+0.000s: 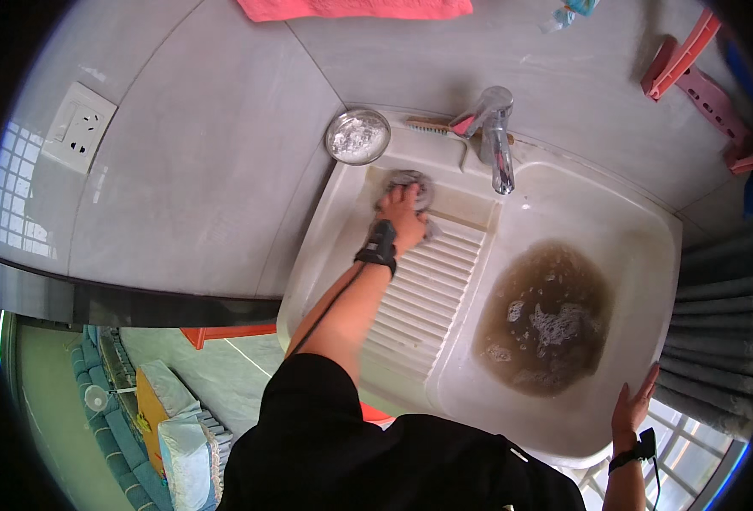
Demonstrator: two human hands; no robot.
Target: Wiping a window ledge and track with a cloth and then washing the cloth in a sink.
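My left hand (404, 220) presses a wet grey cloth (418, 185) onto the upper end of the ribbed washboard (440, 281), which is moulded into a white sink (644, 274). The hand is slightly blurred, and part of the cloth is hidden under it. My right hand (635, 405) rests against the sink's right outer edge near the front, with nothing held in it. In the basin to the right of the washboard stands murky brown water (542, 358) with patches of foam (558, 322).
A chrome faucet (497, 140) rises behind the basin, with a wooden-backed brush (430, 124) beside it. On the back left corner sits a round metal dish (358, 137) of white material. Pink plastic racks (702, 96) and a grey curtain (721, 332) are at the right.
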